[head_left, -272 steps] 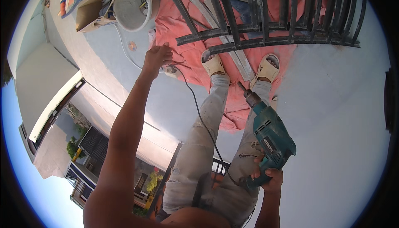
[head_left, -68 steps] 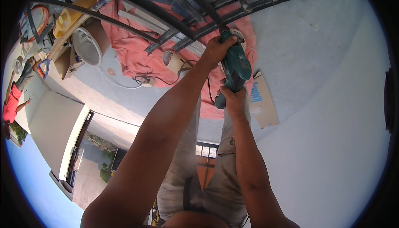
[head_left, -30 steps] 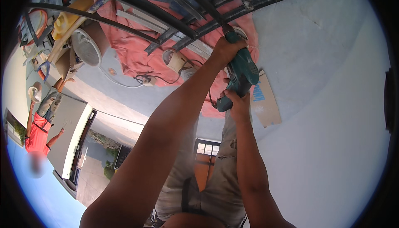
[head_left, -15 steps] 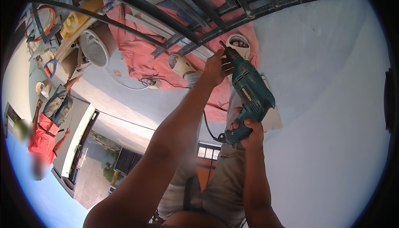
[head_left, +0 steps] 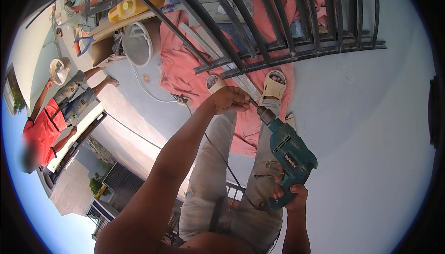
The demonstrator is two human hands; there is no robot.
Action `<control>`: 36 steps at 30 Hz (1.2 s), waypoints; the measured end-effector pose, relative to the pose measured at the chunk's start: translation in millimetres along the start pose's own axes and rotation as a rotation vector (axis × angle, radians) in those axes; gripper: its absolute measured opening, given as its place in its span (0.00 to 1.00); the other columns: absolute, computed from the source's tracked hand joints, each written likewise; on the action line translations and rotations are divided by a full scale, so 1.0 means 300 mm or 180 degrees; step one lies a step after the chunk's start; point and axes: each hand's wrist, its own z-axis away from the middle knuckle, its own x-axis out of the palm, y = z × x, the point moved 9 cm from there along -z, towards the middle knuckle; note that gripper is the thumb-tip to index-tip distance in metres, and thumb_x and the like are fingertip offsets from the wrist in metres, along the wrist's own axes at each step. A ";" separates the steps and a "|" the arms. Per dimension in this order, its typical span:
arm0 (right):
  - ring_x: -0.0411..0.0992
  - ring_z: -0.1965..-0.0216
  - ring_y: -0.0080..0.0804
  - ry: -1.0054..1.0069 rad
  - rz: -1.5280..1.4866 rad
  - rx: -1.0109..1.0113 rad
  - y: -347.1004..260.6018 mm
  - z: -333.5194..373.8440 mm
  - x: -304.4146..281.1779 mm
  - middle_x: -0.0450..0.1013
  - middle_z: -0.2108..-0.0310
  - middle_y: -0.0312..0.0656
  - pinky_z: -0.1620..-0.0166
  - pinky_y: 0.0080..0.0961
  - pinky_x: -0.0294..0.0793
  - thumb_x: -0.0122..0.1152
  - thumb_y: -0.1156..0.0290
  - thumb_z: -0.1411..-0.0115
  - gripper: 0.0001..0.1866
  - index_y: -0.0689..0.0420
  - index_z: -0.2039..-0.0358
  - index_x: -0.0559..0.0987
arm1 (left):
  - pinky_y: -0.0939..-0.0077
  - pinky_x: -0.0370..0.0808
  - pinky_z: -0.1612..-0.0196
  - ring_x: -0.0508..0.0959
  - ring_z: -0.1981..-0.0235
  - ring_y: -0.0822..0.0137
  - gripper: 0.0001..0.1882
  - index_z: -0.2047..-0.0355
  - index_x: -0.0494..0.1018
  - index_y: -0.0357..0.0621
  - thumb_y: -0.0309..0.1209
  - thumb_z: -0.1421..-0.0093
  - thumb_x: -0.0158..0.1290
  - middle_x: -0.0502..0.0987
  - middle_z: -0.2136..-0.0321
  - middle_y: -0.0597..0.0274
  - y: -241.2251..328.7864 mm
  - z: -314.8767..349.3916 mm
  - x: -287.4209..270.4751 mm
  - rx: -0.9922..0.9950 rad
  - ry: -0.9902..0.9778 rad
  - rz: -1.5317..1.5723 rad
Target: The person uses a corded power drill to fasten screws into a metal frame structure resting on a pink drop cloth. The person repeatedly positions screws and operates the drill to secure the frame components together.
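A green power drill (head_left: 291, 154) is in my right hand (head_left: 295, 196), whose fingers wrap round its handle. The drill tilts up and to the left, with its metal chuck (head_left: 266, 114) at the far end. From the chuck sticks a thin dark drill bit (head_left: 253, 102). My left hand (head_left: 229, 100) is at the tip of the bit, with thumb and fingers drawn together on it. The drill's black cord (head_left: 220, 154) runs between my legs toward a socket box (head_left: 182, 100) on the floor.
A black metal grille (head_left: 278, 52) stands ahead above a pink cloth (head_left: 178, 66). At the far left are a bucket (head_left: 137, 44), a yellow jug (head_left: 134, 7) and a shovel handle (head_left: 83, 44). Another person in a red shirt (head_left: 46, 126) carries a pail (head_left: 60, 70).
The drill has come down nearer my body. My left hand has gone from beside the chuck to the bit's tip. The view has shifted, and the other person's legs are now wider apart.
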 end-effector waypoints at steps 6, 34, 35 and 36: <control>0.76 0.71 0.40 -0.0130 0.0399 0.0294 -0.029 0.106 0.115 0.75 0.56 0.57 0.64 0.43 0.77 0.62 0.68 0.53 0.42 0.69 0.37 0.62 | 0.68 0.83 0.52 0.84 0.59 0.61 0.14 0.55 0.77 0.34 0.31 0.37 0.61 0.83 0.59 0.51 0.062 0.226 0.018 0.0250 -0.0279 -0.0426; 0.79 0.67 0.38 0.0552 0.2371 -0.0455 0.268 0.139 0.277 0.74 0.52 0.52 0.63 0.36 0.82 0.62 0.79 0.48 0.31 0.69 0.42 0.67 | 0.63 0.79 0.55 0.79 0.60 0.63 0.30 0.49 0.68 0.39 0.53 0.37 0.58 0.75 0.58 0.57 -0.263 0.434 0.208 0.0283 0.0179 0.1108; 0.79 0.67 0.36 0.0696 0.2694 -0.0448 0.263 0.142 0.261 0.75 0.54 0.51 0.62 0.35 0.81 0.63 0.79 0.48 0.30 0.69 0.43 0.69 | 0.62 0.79 0.55 0.79 0.60 0.63 0.30 0.50 0.68 0.39 0.53 0.38 0.59 0.76 0.59 0.56 -0.262 0.424 0.273 0.0315 0.0139 0.1220; 0.79 0.67 0.35 0.0831 0.2984 -0.0403 0.255 0.143 0.241 0.76 0.55 0.50 0.62 0.33 0.81 0.64 0.79 0.48 0.29 0.69 0.44 0.70 | 0.64 0.79 0.58 0.79 0.64 0.63 0.29 0.51 0.69 0.39 0.52 0.37 0.59 0.76 0.62 0.57 -0.262 0.404 0.312 0.0259 0.0151 0.1419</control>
